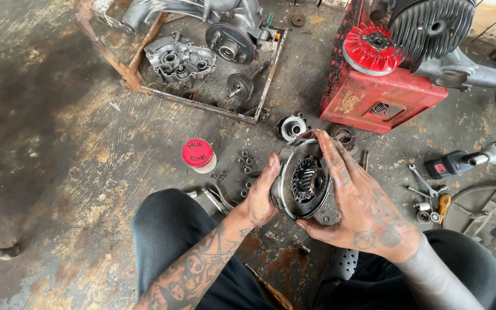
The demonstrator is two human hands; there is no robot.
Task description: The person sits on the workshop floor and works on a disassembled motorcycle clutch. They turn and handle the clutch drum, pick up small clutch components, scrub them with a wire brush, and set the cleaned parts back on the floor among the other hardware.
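Small round red-lidded jar (198, 155) stands on the floor.

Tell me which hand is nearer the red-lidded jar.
Left. The left hand grips the near-left edge of the round clutch assembly, just right of the red-lidded jar. The right hand holds the assembly's far side, farther from the jar.

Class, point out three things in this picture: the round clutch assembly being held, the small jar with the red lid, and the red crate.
Clutch assembly (307, 181), head view, on its toothed centre hub.
Jar with red lid (197, 152), head view, on the lid's top.
Red crate (354, 103), head view, on its front wall.
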